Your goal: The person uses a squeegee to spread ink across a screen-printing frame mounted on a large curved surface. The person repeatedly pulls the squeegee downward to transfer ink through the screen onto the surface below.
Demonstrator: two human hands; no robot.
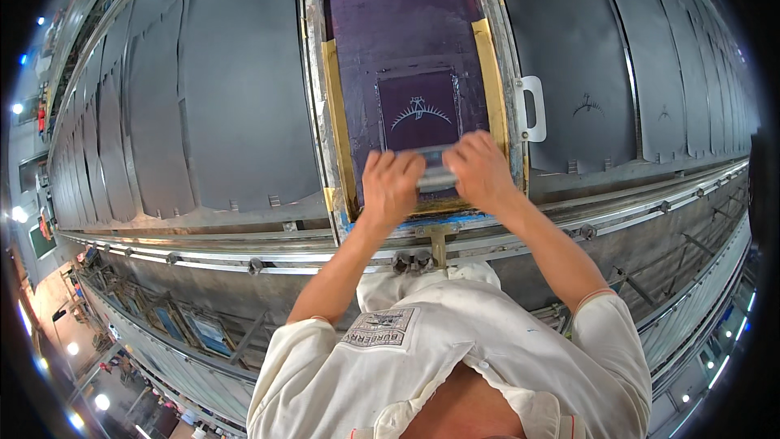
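Observation:
Both my hands grip a squeegee (pixel 437 177) with a pale metal bar, close to the near end of a screen printing frame. My left hand (pixel 393 187) wraps round its left end and my right hand (pixel 480 169) round its right end. The screen printing frame (pixel 312 73) is worn metal with yellow tape along the inner sides. Its dark purple mesh (pixel 406 28) carries a pale arched design (pixel 421 112) just beyond my hands. On the frame's right side sticks out a white handle (pixel 533 109). The squeegee's lower edge is hidden.
Dark grey fabric panels (pixel 244 73) lie along the long table on both sides. One panel to the right bears a small dark printed design (pixel 587 105). A metal rail (pixel 203 260) with round knobs follows the table's near edge. A bracket (pixel 439 248) joins the frame there.

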